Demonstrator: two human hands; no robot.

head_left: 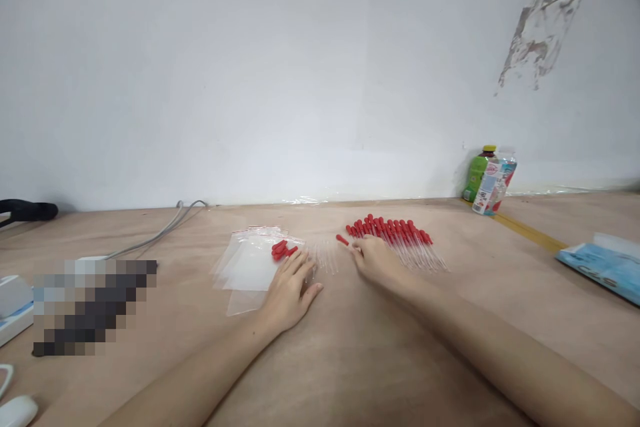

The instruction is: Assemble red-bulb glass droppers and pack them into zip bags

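My left hand (pixel 290 290) lies flat, fingers stretched out, on a stack of clear zip bags (pixel 247 263). A few red-bulbed droppers (pixel 281 249) lie in or on the top bag just beyond its fingertips. My right hand (pixel 377 260) rests at the near left end of a row of several glass droppers with red bulbs (pixel 395 233). Its fingers curl around one dropper (pixel 343 240) whose red bulb sticks out to the left. A few clear glass tubes (pixel 326 257) lie between the two hands.
A green bottle (pixel 479 173) and a printed pouch (pixel 494 187) stand by the wall at the back right. A blue pack (pixel 603 267) lies at the right edge. A grey cable (pixel 160 230) runs at the left, above a blurred patch (pixel 90 307). White objects (pixel 15 303) sit at the far left.
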